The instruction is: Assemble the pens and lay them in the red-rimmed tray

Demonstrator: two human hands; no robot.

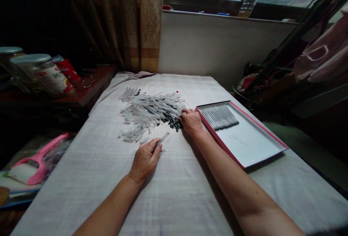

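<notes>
A heap of clear plastic pen tubes with black tips (152, 110) lies on a white cloth-covered table (168, 192). My left hand (145, 158) rests on the cloth, pinched shut on one clear pen cap (162, 139). My right hand (190, 120) reaches into the heap's right edge, its fingers curled among the black-tipped pens; what it holds is hidden. To the right sits a shallow red-rimmed white box lid (252, 145) with a neat row of pens (220, 117) laid in its far end.
Short clear caps (132, 134) are scattered at the heap's near left. Jars (40, 73) stand on a dark side table at left, and a pink-handled tool (38, 160) lies below. A curtain and windowsill are behind; clutter stands at right.
</notes>
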